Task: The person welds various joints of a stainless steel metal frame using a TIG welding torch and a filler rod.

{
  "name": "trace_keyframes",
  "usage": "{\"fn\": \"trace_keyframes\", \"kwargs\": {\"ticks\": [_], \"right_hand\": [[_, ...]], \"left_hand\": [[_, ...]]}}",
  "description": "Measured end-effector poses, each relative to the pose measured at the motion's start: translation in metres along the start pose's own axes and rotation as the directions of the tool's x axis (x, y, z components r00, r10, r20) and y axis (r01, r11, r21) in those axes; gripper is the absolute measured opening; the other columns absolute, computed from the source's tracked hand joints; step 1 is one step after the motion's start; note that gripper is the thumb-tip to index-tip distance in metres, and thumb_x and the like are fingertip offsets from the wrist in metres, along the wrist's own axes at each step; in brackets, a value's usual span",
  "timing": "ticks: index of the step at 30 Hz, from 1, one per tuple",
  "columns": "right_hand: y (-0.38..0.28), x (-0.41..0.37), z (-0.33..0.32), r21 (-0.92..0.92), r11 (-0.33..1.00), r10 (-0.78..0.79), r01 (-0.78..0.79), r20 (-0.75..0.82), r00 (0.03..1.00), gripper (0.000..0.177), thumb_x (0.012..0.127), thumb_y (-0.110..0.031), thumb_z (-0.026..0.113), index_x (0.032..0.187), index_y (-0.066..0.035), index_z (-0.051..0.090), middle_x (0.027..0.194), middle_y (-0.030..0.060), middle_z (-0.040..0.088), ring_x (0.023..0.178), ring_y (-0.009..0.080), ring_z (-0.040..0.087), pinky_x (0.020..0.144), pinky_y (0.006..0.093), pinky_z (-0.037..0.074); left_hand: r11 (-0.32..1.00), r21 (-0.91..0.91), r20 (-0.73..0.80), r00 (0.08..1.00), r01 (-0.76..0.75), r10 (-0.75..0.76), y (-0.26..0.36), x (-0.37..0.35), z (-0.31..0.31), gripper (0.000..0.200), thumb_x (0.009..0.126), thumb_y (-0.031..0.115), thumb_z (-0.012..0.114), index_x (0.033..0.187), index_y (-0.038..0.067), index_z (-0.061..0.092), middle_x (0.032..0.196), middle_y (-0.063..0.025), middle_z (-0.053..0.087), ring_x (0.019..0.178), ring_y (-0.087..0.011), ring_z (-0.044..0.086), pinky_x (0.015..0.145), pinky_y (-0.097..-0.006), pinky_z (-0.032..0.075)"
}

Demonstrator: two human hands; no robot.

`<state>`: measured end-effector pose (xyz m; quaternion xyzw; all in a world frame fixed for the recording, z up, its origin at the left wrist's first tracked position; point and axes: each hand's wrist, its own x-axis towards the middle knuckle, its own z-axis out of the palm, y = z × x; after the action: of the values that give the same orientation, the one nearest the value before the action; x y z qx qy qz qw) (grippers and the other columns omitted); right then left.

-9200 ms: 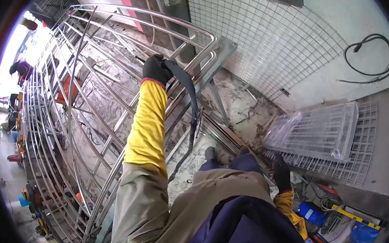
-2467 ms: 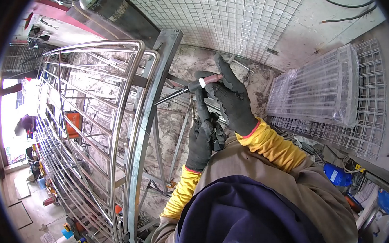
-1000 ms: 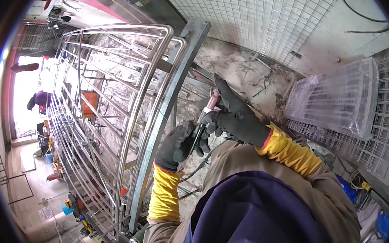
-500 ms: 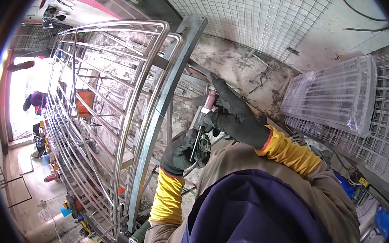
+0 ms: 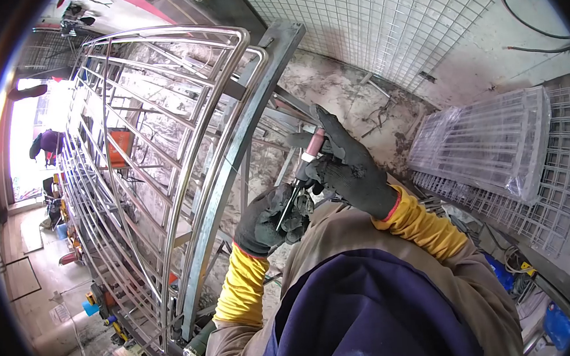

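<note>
My right hand [image 5: 354, 173], in a dark glove, grips what looks like a TIG welding torch with a pink ceramic cup [image 5: 314, 144] and a white ring behind it. Some of its fingers stretch past the cup, which points up and away from me. From the torch's rear a thin shiny rod [image 5: 288, 207] runs down toward my left hand [image 5: 271, 222]. The gloved fingers of that hand are curled around the rod, palm partly upward. Glove and fingers hide much of the torch body. Both hands are close together in front of my torso.
A large curved frame of shiny metal tubes [image 5: 185, 165] stands to the left, along a grey steel beam [image 5: 223, 195]. Wire mesh [image 5: 366, 20] leans on the wall. A plastic-wrapped grille [image 5: 481, 144] lies at right. Another person [image 5: 48, 143] is at far left, near an orange object [image 5: 119, 148].
My right hand and the torch have shifted slightly, and the rod now looks thinner and brighter. My left hand stays curled around it. The camera view has moved a little.
</note>
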<state>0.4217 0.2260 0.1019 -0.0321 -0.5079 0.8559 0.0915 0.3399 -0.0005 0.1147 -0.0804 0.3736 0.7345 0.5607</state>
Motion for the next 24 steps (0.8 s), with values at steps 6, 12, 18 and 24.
{"fn": "trace_keyframes", "kwargs": {"ticks": [6,12,18,24], "right_hand": [[0.003,0.001,-0.005,-0.01,1.0,-0.014,0.014,0.005,1.0,0.085,0.104,0.001,0.063,0.175,-0.009,0.018,0.151,0.0179,0.063,0.114,0.0113,0.062,0.101,0.0305,0.054],[-0.001,0.005,-0.007,-0.055,0.998,-0.042,0.042,0.0,0.999,0.087,0.1,0.003,0.065,0.174,-0.008,0.021,0.153,0.0198,0.061,0.13,0.0195,0.062,0.109,0.0354,0.054],[-0.001,0.008,-0.013,-0.054,0.999,-0.004,0.003,-0.023,1.0,0.088,0.097,0.007,0.067,0.173,-0.005,0.023,0.153,0.0218,0.06,0.134,0.0228,0.063,0.107,0.0374,0.057],[-0.008,0.008,-0.01,-0.066,0.998,-0.009,0.006,-0.043,0.999,0.085,0.098,0.002,0.069,0.172,-0.004,0.028,0.152,0.0182,0.06,0.132,0.0205,0.063,0.106,0.0349,0.057]], "left_hand": [[0.995,-0.091,0.088,0.995,0.044,-0.036,-0.004,0.006,-0.011,0.037,0.108,0.033,0.061,0.115,-0.004,0.063,0.093,-0.0207,0.07,0.056,-0.0244,0.057,0.048,-0.0385,0.046],[0.654,0.609,0.282,0.894,-0.448,0.349,0.001,0.008,-0.011,0.022,0.102,0.013,0.065,0.118,-0.003,0.066,0.09,-0.0152,0.074,0.069,-0.0253,0.07,0.063,-0.038,0.057],[0.39,0.908,-0.074,0.856,-0.155,0.512,-0.002,0.003,0.028,0.023,0.102,0.004,0.064,0.124,0.001,0.07,0.094,-0.0119,0.079,0.075,-0.021,0.075,0.073,-0.0327,0.061],[0.96,0.28,-0.095,0.995,0.01,0.017,-0.002,0.007,0.013,0.042,0.11,0.041,0.062,0.121,0.001,0.067,0.08,-0.0114,0.067,0.062,-0.0207,0.062,0.054,-0.0362,0.049]]}}
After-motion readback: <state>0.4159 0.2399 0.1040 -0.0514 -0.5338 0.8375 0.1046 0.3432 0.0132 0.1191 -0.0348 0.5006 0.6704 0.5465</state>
